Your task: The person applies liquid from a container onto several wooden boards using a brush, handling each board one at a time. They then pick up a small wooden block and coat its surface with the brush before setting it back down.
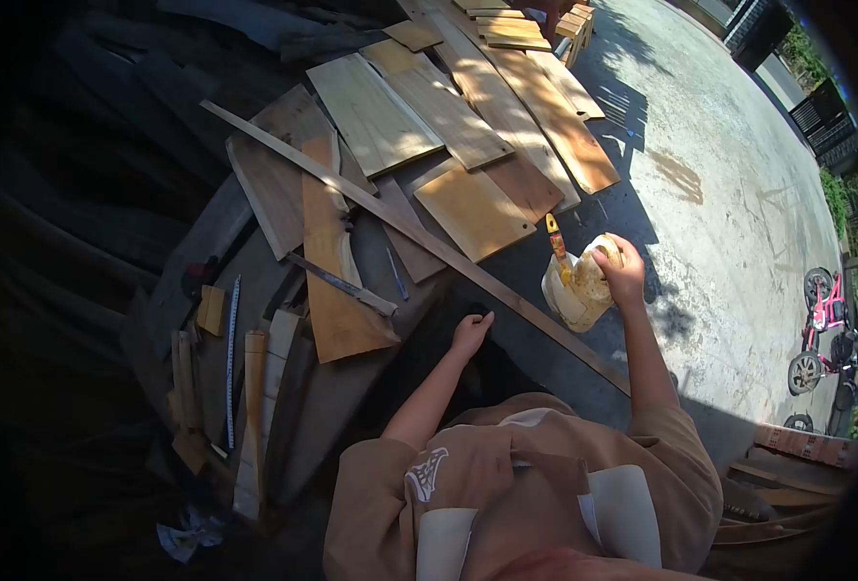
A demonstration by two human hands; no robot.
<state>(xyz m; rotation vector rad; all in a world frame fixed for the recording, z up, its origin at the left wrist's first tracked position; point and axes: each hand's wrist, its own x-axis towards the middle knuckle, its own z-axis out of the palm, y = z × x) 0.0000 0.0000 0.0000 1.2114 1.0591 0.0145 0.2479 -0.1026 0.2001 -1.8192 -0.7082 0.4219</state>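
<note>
My right hand (621,275) grips the rim of a stained whitish container (580,296), tilted over the floor. A brush with a yellow and black handle (555,237) leans inside it. My left hand (471,334) is closed in front of my body, and whatever it may hold is too small to make out. Between the two hands a long narrow wooden strip (429,238) runs diagonally across the boards. Left of my left hand lie a wavy-edged board (337,310), a blue pen (397,274) and a dark flat blade-like tool (342,284).
Many flat wooden boards (376,116) spread across the top middle. A measuring strip (232,358) and a wooden handle (254,407) lie at the left. Concrete ground (729,223) extends right, with a pink bicycle (824,315) at the edge. Wood pieces lie at the lower right.
</note>
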